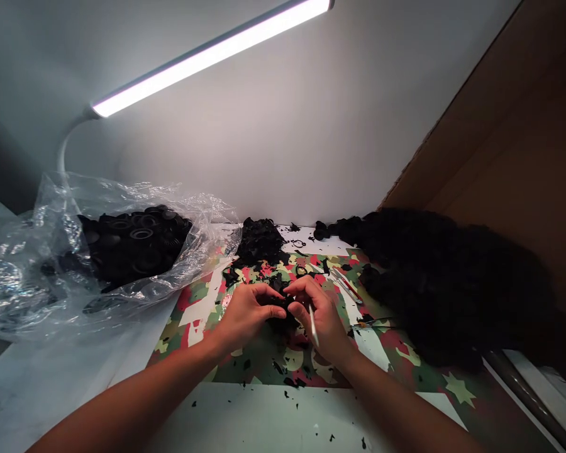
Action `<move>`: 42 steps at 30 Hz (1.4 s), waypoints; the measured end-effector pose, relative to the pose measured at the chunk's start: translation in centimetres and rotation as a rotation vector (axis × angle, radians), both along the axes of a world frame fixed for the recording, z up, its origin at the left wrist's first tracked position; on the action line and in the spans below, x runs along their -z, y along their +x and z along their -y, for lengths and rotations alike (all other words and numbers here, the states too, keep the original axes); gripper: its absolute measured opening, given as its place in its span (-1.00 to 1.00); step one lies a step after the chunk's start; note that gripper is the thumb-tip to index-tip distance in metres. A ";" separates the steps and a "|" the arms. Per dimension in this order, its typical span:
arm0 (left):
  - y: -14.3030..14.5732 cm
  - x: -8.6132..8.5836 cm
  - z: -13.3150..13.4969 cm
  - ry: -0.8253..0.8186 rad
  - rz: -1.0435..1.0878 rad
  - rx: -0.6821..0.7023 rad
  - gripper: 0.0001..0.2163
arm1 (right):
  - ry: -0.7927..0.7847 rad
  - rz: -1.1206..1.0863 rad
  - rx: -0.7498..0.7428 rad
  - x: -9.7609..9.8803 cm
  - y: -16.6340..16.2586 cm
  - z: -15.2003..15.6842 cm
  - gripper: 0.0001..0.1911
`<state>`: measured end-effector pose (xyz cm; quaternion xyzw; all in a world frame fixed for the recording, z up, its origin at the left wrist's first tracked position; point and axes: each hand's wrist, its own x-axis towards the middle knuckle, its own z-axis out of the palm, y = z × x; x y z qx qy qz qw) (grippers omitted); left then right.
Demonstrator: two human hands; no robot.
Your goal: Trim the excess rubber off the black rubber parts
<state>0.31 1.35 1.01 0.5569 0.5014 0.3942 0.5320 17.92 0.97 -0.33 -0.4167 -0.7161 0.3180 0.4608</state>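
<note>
My left hand (257,308) and my right hand (319,314) meet over the middle of the patterned mat. Thumb and fingers of both are closed around a small black rubber-like piece (287,303), mostly hidden by the fingertips. A thin white stick-like tool (314,326) is also held in my right hand, lying across the palm with its tip out of sight. Just beyond the fingers lie black scraps (277,281), and a heap of black trimmings (260,242) stands farther back.
At left, a clear plastic bag (207,217) holds many black round rubber-like parts (141,236). A large black pile (453,283) fills the right side, beside a cardboard panel (514,138). Tweezers (346,286) lie on the camouflage mat (170,336). A lamp (217,60) shines overhead.
</note>
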 end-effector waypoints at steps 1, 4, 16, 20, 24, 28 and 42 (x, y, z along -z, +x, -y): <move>0.0 0.1 0.0 0.015 -0.018 -0.002 -0.87 | 0.019 0.007 -0.008 -0.1 -0.1 0.1 -0.62; 0.1 0.4 0.2 0.070 -0.074 -0.010 -0.84 | 0.032 0.029 -0.031 -0.2 -0.4 0.4 -0.72; 0.6 1.0 0.8 0.192 -0.138 0.013 -0.91 | -0.019 0.019 0.062 -0.3 -1.0 0.8 -0.82; 0.7 1.1 1.0 0.237 -0.202 0.009 -0.94 | -0.133 0.079 0.101 -0.1 -1.3 0.4 -0.81; 1.0 1.5 0.8 0.369 -0.284 -0.032 -0.87 | -0.184 0.056 0.145 0.4 -1.6 0.0 -0.79; 1.0 1.8 0.7 0.392 -0.256 -0.058 -0.85 | -0.255 -0.054 0.106 0.6 -1.3 -0.4 -0.77; 0.8 1.9 0.1 0.081 0.000 -0.027 -0.78 | -0.244 -0.126 0.009 -0.3 -0.2 -0.5 -0.74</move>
